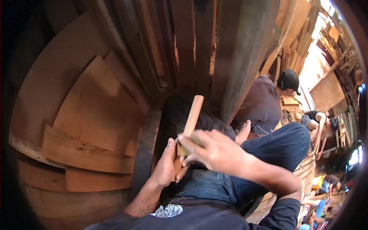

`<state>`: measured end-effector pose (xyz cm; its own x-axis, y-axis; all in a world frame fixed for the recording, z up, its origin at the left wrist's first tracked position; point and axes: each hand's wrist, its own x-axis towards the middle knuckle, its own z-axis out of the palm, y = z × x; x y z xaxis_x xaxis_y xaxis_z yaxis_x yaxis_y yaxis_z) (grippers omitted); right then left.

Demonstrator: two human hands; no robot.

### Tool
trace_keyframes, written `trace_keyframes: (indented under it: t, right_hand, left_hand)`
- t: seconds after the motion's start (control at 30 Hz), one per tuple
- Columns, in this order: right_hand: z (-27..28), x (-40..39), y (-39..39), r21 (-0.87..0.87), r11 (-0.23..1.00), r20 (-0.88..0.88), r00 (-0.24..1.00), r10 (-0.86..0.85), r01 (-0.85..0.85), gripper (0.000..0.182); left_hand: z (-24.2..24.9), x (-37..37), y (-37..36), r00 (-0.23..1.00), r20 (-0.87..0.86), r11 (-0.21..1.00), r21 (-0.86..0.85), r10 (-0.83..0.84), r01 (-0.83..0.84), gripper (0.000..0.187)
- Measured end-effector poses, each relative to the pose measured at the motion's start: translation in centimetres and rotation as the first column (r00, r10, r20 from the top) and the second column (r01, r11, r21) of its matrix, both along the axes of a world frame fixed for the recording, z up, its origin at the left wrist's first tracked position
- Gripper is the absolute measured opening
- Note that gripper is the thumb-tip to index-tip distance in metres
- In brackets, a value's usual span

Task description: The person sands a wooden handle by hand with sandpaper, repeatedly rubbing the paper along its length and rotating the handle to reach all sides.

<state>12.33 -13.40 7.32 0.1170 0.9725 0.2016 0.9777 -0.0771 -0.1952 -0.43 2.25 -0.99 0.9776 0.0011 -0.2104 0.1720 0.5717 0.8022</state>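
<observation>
Rod (193,115) in grip of L hand (164,168), yellowish pc (180,150) in half-curled R hand (214,150)

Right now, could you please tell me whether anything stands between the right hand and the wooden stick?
Yes, a small yellowish piece, too blurred to identify, appears to sit between the right hand and the wooden stick. Nothing visible covers the stick's upper end.

Pale wooden stick (193,115), tilted upward

Pale wood strips (306,167) (partly hidden) lie side by side, covering the floor.
</observation>
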Motion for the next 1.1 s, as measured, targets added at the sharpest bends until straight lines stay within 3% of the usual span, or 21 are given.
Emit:
trace_keyframes:
  t: [0.03,0.1,0.13,0.2,0.27,0.37,0.43,0.47,0.5,0.57,0.67,0.7,0.73,0.8,0.83,0.87,0.93,1.0,1.1]
  right_hand:
    - [0.0,0.2,0.0,0.021,0.999,-0.001,0.999,0.034,-0.034,0.053]
    - [-0.7,1.7,-0.6,0.104,0.995,0.011,1.000,0.003,-0.004,0.051]
    - [-0.6,3.6,-0.6,0.167,0.984,0.028,0.998,-0.060,0.054,0.050]
    - [0.6,5.6,-1.0,0.133,0.933,0.029,0.940,-0.340,0.333,0.048]
    - [1.0,4.0,-1.4,0.022,0.948,-0.022,0.948,-0.318,0.319,0.051]
    - [-0.1,0.4,-1.5,0.033,0.999,-0.081,0.997,0.015,-0.013,0.051]
    - [0.6,0.7,-1.0,-0.002,0.998,-0.148,0.987,0.058,-0.059,0.052]
    - [0.3,1.9,-1.2,0.037,0.998,-0.109,0.993,-0.045,0.049,0.050]
    - [0.5,3.2,-1.3,0.067,0.985,-0.070,0.985,-0.155,0.160,0.050]
    - [0.2,5.1,-1.5,0.157,0.935,0.024,0.945,-0.326,0.319,0.051]
    - [0.0,2.3,-1.5,0.010,0.989,-0.097,0.985,-0.144,0.146,0.051]
    - [-0.6,1.3,-1.1,0.077,0.997,-0.170,0.985,0.017,-0.004,0.052]
    - [-0.7,0.3,-1.0,0.048,0.997,-0.192,0.979,0.073,-0.065,0.052]
    - [0.8,1.2,-1.0,-0.085,0.995,-0.187,0.982,0.031,-0.048,0.051]
    - [0.1,2.6,-1.2,0.053,0.998,-0.125,0.992,-0.020,0.027,0.049]
    - [0.1,4.1,-1.5,0.101,0.984,-0.004,0.990,-0.144,0.144,0.049]
    - [0.3,5.8,-1.7,0.196,0.929,0.065,0.941,-0.332,0.314,0.049]
    - [0.3,3.9,-1.7,0.078,0.962,-0.025,0.965,-0.259,0.261,0.046]
    - [-0.9,0.0,-1.2,0.062,0.997,-0.147,0.987,0.061,-0.052,0.052]
  left_hand:
    - [0.1,0.2,0.0,1.000,0.012,0.995,0.098,0.017,-0.018,0.084]
    - [0.5,-0.1,-0.2,0.999,0.026,0.999,0.027,-0.034,0.034,0.077]
    - [0.8,-0.1,-0.4,0.997,0.041,0.998,-0.007,-0.068,0.068,0.074]
    - [1.1,-0.2,-0.7,0.995,0.074,0.997,0.035,-0.074,0.072,0.076]
    - [0.6,-0.2,-0.7,0.994,0.081,0.996,0.042,-0.078,0.075,0.078]
    - [0.5,0.3,-0.5,0.999,0.042,0.991,0.132,-0.021,0.015,0.094]
    - [-0.3,0.2,-0.3,0.998,0.047,0.995,0.094,-0.046,0.041,0.095]
    - [-0.5,0.1,-0.1,0.997,0.050,0.995,0.077,-0.061,0.057,0.096]
    - [0.4,-0.1,-0.2,0.996,0.069,0.998,0.044,-0.052,0.049,0.083]
    - [0.4,0.1,-0.3,0.995,0.071,0.995,0.068,-0.076,0.071,0.092]
    - [0.5,0.2,-0.3,0.998,0.058,0.999,0.019,-0.035,0.034,0.093]
    - [0.5,0.2,-0.3,0.999,0.047,1.000,0.021,0.002,-0.003,0.089]
    - [0.4,0.2,-0.3,0.999,0.034,0.999,0.024,0.040,-0.041,0.086]
    - [0.2,-0.1,-0.3,0.999,0.051,1.000,0.021,0.004,-0.005,0.085]
    - [0.4,-0.2,-0.2,0.998,0.054,0.999,0.018,-0.032,0.031,0.085]
    - [0.5,-0.2,-0.2,0.996,0.059,0.997,0.018,-0.071,0.070,0.085]
    - [0.5,-0.2,-0.6,0.992,0.090,0.996,-0.022,-0.084,0.086,0.086]
    - [0.1,0.0,-0.4,0.990,0.108,0.992,-0.077,-0.088,0.097,0.087]
    - [0.4,0.1,-0.1,0.999,0.050,1.000,-0.021,-0.003,0.004,0.085]
